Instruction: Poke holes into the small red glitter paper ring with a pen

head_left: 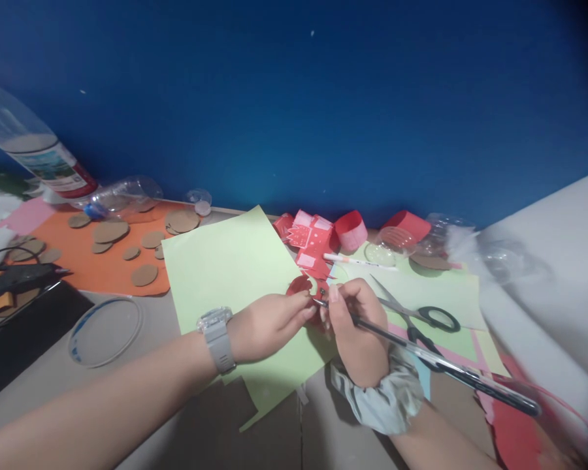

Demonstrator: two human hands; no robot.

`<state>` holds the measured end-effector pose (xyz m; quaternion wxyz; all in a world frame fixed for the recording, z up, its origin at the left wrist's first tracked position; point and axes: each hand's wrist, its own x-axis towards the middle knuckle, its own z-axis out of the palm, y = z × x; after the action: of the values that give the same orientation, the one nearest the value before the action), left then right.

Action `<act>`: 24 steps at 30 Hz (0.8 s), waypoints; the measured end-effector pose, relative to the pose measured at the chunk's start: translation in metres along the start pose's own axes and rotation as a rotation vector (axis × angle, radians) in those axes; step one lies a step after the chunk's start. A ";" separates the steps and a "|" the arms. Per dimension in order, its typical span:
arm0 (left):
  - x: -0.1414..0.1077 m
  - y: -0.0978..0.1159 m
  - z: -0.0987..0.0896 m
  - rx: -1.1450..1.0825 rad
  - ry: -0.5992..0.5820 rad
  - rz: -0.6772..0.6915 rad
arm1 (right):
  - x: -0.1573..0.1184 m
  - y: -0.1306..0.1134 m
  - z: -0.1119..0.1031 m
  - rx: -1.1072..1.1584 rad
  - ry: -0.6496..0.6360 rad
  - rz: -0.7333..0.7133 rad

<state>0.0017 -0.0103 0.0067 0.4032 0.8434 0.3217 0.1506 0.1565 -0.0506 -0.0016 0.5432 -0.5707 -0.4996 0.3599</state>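
Observation:
My right hand (360, 326) grips a pen (445, 365) whose tip points left, toward a small red paper piece (298, 285). A pale green crescent shape and a dark dot show on that red piece. My left hand (272, 326) is closed on the red piece, with the fingertips close to the pen tip. Both hands rest over a large pale green sheet (230, 261) that has a cut edge at the bottom. Just right of my right hand lie black-handled scissors (416, 326). Behind the hands are red paper shapes (313, 238) and a white marker (360, 262).
On the left, cardboard discs (110, 230) lie on an orange sheet (83, 277) beside a large plastic bottle (49, 156) and a glue gun (14, 281). A clear ring (140, 320) sits nearer. Red paper rings (351, 230) stand along the blue wall (294, 98). Clear plastic cups (394, 243) are right.

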 end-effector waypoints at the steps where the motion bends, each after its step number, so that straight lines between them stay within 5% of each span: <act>1: 0.000 0.000 0.000 0.004 0.000 -0.003 | 0.000 0.000 0.000 -0.004 0.001 -0.006; 24: -0.001 -0.001 0.001 -0.043 0.010 -0.031 | 0.001 -0.004 0.000 0.011 0.000 -0.061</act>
<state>0.0007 -0.0106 0.0053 0.4219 0.8287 0.3336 0.1551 0.1558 -0.0503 0.0022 0.5572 -0.5522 -0.5147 0.3459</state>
